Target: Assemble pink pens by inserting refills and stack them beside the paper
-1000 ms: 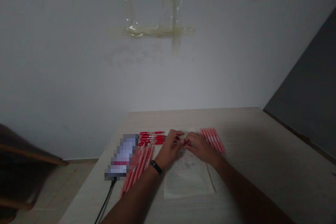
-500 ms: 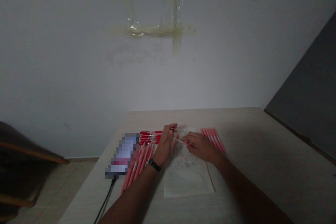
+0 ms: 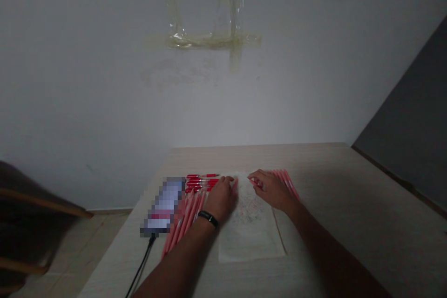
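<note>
My left hand (image 3: 221,197), with a dark band at the wrist, rests over the left edge of a pale sheet (image 3: 251,242). Its fingers close on a pink pen barrel (image 3: 235,186) at that edge; the exact grip is partly hidden. To the right, my right hand (image 3: 274,190) is pinched on a thin, red-and-white pen refill (image 3: 256,181), mostly covered by the fingers. Red pens (image 3: 202,182) lie in a stack left of my left hand. Longer pink pen barrels (image 3: 183,219) lie beside my left forearm.
Several pink pens (image 3: 289,181) lie side by side behind my right hand. A blurred phone-like screen (image 3: 164,205) with a black cable (image 3: 142,260) lies at the table's left. The wall (image 3: 296,79) rises behind the table, and a dark chair-like object (image 3: 28,228) stands at lower left.
My hands have moved apart. The left has come down and nearer to the pink barrel on the sheet; the right has shifted right and up, and the thin white rod no longer spans between them.
</note>
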Motion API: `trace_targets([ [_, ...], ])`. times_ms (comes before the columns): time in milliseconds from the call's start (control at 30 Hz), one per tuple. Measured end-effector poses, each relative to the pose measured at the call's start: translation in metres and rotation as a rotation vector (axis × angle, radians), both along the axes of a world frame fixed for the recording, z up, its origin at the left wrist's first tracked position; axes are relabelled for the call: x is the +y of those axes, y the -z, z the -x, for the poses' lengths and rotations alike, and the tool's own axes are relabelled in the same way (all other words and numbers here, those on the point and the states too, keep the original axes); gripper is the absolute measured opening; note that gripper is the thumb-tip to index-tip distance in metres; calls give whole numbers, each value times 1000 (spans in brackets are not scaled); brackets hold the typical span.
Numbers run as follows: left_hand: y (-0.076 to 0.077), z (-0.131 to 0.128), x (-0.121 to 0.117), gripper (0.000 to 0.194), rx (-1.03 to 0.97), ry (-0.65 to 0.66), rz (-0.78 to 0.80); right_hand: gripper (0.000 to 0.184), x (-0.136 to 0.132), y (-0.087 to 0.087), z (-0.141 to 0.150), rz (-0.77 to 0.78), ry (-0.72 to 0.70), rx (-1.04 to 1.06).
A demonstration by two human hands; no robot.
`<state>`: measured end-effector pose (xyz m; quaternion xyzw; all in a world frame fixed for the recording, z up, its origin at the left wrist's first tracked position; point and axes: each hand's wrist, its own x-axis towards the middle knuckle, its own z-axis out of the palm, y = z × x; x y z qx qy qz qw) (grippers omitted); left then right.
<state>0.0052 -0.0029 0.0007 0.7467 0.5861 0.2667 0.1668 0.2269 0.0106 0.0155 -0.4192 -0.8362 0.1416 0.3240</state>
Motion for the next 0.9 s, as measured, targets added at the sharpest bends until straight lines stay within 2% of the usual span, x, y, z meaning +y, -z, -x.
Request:
trace_targets([
  [100,0,2,1,32,4,6,39,35,3,1,-3,-10,6,-25],
  [167,-1,3,3,28,-2,19,51,36,5,0,-6,-6,20,-39],
  [300,-4,5,6,20,-64,31,-16,40,8,1,-12,4,95,-65],
  [500,-12,6,5,21,-162,48,-36,39,14,7,-16,10,93,-89],
  [700,-13,5,6,24,-130,44,-71,40,13,5,-18,10,54,-114],
  [900,-10,8,7,24,-36,88,-143,34,11,1,-18,-98,58,-140],
])
